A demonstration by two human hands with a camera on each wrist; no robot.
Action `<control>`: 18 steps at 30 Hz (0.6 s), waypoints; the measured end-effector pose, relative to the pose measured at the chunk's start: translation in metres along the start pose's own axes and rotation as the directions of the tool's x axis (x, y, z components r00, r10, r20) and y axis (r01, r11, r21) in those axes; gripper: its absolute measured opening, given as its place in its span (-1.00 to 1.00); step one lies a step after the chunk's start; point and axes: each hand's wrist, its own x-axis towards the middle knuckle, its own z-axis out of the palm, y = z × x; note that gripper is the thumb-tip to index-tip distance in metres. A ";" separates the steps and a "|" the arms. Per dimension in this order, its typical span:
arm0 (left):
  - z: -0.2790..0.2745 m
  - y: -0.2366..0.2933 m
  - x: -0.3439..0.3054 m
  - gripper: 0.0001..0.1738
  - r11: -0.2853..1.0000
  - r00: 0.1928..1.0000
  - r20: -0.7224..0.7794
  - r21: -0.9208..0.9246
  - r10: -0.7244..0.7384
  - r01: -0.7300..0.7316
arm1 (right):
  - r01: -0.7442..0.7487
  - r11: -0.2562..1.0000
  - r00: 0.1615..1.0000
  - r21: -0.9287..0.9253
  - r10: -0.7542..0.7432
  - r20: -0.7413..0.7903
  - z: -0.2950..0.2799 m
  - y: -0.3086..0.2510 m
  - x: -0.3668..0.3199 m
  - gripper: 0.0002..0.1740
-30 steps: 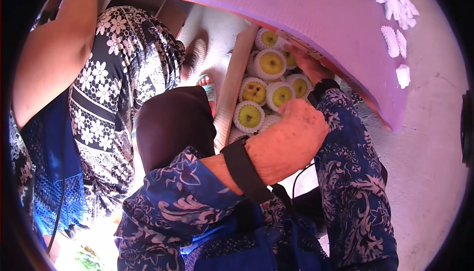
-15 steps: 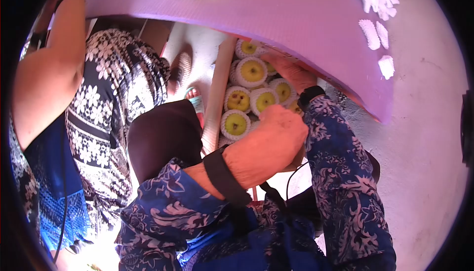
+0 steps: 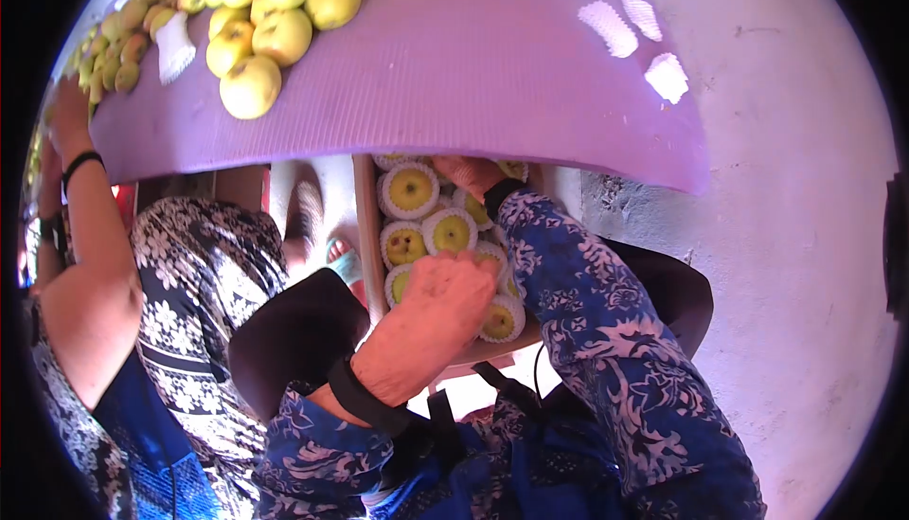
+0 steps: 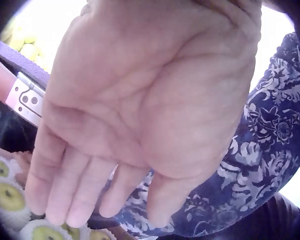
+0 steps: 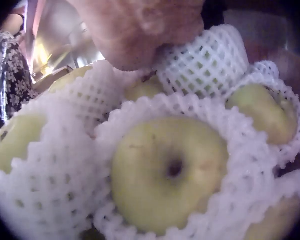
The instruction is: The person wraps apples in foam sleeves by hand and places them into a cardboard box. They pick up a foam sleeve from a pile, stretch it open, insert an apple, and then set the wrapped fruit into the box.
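Note:
In the head view, apples in white foam nets, one at the upper left [image 3: 410,189], fill a box [image 3: 367,222]. My left hand [image 3: 426,316] hovers over the box's near part; the left wrist view shows its bare palm [image 4: 135,110], fingers loosely straight, holding nothing. My right hand [image 3: 471,175] reaches among the far apples at the table's edge. The right wrist view shows part of that hand [image 5: 145,30] against a netted apple [image 5: 205,62], above a larger netted apple [image 5: 170,172]; its fingertips are hidden, so a grip cannot be told.
A purple-covered table [image 3: 426,75] overhangs the box's far end, bearing a pile of loose apples [image 3: 284,37] and empty foam nets [image 3: 611,29]. At left another person's arm [image 3: 90,236] reaches to the apples there. A sandalled foot [image 3: 343,260] stands beside the box.
The head view has swung up and left, bringing the table's apple pile into sight. My left hand stays raised over the box, and my right hand is still at its far end.

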 end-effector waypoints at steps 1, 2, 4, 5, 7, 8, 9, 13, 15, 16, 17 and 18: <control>0.006 -0.003 0.000 -0.79 0.999 0.999 -0.029 0.047 0.017 -0.015 | 0.057 0.984 0.998 -0.171 -0.057 0.006 -0.002 -0.006 -0.002 -0.52; 0.009 -0.003 -0.002 -0.82 0.998 0.999 -0.034 0.068 0.005 -0.002 | 0.088 0.989 0.995 -0.120 -0.093 -0.033 -0.003 -0.013 -0.004 -0.57; 0.011 -0.002 -0.004 -0.86 0.992 0.997 -0.070 0.123 -0.009 0.017 | 0.235 0.941 0.958 -0.245 -0.267 -0.104 0.007 0.013 -0.004 -0.56; 0.010 -0.003 -0.001 -0.85 0.994 1.000 -0.011 0.109 -0.021 0.022 | 0.270 0.904 0.938 -0.331 -0.325 -0.123 0.005 0.000 -0.007 -0.49; 0.003 -0.004 0.001 -0.82 0.995 1.000 0.017 0.097 0.005 -0.007 | 0.234 0.836 0.920 -0.497 -0.355 -0.166 0.009 -0.004 -0.001 -0.38; 0.000 -0.004 -0.001 -0.81 0.995 0.999 -0.003 0.092 0.042 -0.042 | 0.221 0.854 0.937 -0.471 -0.320 -0.141 0.011 0.000 0.002 -0.35; 0.002 -0.005 -0.002 -0.79 0.991 0.998 -0.015 0.120 0.064 -0.062 | 0.150 0.885 0.984 -0.440 -0.176 -0.019 0.002 -0.022 0.000 -0.40; 0.002 -0.010 0.000 -0.77 0.992 0.992 -0.071 0.075 0.108 -0.103 | 0.156 0.972 0.988 -0.179 -0.153 0.029 -0.005 -0.044 -0.027 -0.49; -0.011 -0.003 0.009 -0.75 1.000 0.997 0.082 0.008 -0.006 0.006 | 0.222 0.935 0.975 -0.277 -0.218 0.047 -0.010 -0.049 -0.038 -0.53; -0.015 -0.004 0.013 -0.75 1.000 0.997 0.078 -0.023 -0.008 0.010 | 0.315 0.844 0.946 -0.434 -0.316 0.072 -0.007 -0.042 -0.034 -0.54; -0.019 -0.009 0.014 -0.75 0.999 0.997 0.074 -0.053 -0.010 0.013 | 0.393 0.718 0.907 -0.574 -0.405 0.114 -0.007 -0.035 -0.031 -0.56; -0.025 -0.015 0.014 -0.75 0.996 0.997 0.071 -0.083 -0.011 0.017 | 0.388 0.726 0.917 -0.568 -0.366 0.159 -0.014 -0.054 -0.036 -0.61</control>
